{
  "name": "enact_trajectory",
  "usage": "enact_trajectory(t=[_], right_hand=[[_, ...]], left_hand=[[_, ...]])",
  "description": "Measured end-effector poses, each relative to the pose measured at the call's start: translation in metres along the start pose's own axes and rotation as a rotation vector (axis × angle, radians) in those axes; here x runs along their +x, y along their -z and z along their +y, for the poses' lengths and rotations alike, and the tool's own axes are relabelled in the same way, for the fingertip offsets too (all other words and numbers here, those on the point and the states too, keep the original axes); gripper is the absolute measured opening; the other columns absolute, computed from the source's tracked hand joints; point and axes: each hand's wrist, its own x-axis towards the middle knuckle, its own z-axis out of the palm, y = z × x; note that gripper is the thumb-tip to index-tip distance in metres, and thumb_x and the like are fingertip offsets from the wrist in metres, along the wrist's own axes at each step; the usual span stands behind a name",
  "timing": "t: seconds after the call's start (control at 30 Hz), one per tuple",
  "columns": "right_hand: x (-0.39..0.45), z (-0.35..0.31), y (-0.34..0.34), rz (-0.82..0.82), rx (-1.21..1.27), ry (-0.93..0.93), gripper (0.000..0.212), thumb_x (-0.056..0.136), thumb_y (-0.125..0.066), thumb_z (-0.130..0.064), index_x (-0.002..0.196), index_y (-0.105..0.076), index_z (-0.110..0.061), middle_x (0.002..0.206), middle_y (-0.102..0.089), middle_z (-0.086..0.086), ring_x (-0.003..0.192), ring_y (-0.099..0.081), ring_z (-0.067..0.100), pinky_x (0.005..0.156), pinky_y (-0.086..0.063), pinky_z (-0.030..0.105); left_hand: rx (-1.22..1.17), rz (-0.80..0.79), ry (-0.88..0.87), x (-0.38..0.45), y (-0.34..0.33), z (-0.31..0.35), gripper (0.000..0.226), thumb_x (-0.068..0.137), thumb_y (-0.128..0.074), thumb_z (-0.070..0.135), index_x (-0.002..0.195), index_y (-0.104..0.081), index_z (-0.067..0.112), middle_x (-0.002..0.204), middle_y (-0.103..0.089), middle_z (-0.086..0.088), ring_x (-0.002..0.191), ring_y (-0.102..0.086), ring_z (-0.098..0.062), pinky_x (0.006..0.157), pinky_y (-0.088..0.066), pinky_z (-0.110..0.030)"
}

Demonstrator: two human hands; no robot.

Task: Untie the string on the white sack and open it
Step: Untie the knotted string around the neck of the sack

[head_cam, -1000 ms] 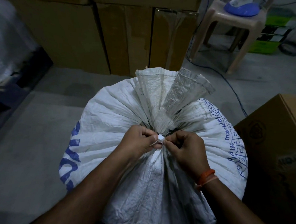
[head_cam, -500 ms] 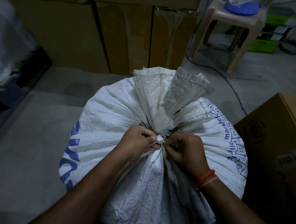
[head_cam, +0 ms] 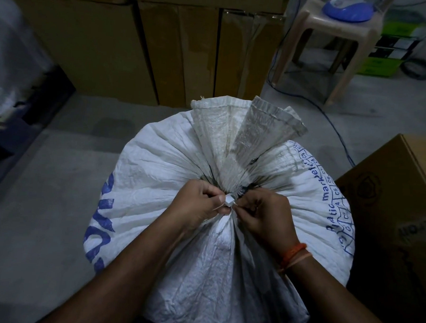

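**Knot still tied, both hands on it**

white sack [head_cam: 172,164] upright on floor, neck gathered at top centre. string [head_cam: 229,200] knot sits between the hands: left hand [head_cam: 199,207] pinches it from the left, right hand [head_cam: 266,213] pinches from the right. Both equally near. Neck flares away from the person; pull ends sideways.

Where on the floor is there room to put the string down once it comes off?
Bare grey concrete floor lies left of the white woven sack, before the stacked brown cardboard boxes. The right is crowded: another brown cardboard box stands beside the sack.
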Motion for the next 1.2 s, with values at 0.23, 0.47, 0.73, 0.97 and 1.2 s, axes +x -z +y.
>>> enact_trajectory(t=[0.23,0.47,0.73,0.97,1.2], right_hand=[[0.003,-0.003,0.007,-0.020,0.061,-0.069,0.011,0.072,-0.081,-0.022,0.069,-0.070,-0.021,0.057,-0.058,-0.012,0.056,-0.055,-0.004,0.056,-0.037,0.009],[0.003,-0.006,0.028,-0.084,0.103,-0.028,0.009,0.075,-0.072,-0.021,0.073,-0.067,-0.013,0.065,-0.067,0.000,0.063,-0.065,0.011,0.064,-0.053,0.038],[0.003,-0.002,0.025,-0.065,0.174,-0.102,0.010,0.075,-0.080,-0.011,0.078,-0.076,-0.019,0.070,-0.073,-0.006,0.065,-0.068,0.005,0.065,-0.055,0.025],[0.004,0.000,0.022,-0.084,0.232,-0.181,0.012,0.075,-0.082,-0.011,0.075,-0.078,-0.022,0.066,-0.072,-0.011,0.060,-0.064,0.000,0.061,-0.043,0.011],[0.005,0.000,0.022,-0.076,0.240,-0.191,0.011,0.075,-0.083,-0.009,0.075,-0.079,-0.020,0.066,-0.074,-0.010,0.058,-0.064,-0.001,0.059,-0.042,0.009]], left_hand=[[-0.099,-0.025,-0.021,-0.001,0.002,0.002,0.008,0.098,-0.063,-0.003,0.093,-0.068,-0.006,0.076,-0.076,-0.020,0.060,-0.074,-0.014,0.050,-0.050,-0.015],[-0.075,-0.012,-0.140,-0.001,0.000,0.001,0.015,0.097,-0.065,-0.001,0.086,-0.066,0.010,0.082,-0.079,-0.017,0.073,-0.078,-0.026,0.062,-0.055,-0.025],[-0.052,-0.079,-0.157,0.000,0.004,0.003,0.012,0.098,-0.064,0.001,0.099,-0.070,0.011,0.097,-0.079,-0.025,0.087,-0.080,-0.034,0.058,-0.051,-0.016],[-0.035,-0.080,-0.175,0.002,0.004,0.001,0.013,0.095,-0.068,0.002,0.097,-0.070,0.014,0.092,-0.081,-0.019,0.083,-0.080,-0.028,0.061,-0.047,-0.025],[-0.055,-0.043,-0.197,0.004,0.002,-0.002,0.012,0.094,-0.068,-0.001,0.094,-0.070,0.011,0.087,-0.079,-0.021,0.081,-0.080,-0.033,0.058,-0.044,-0.026]])
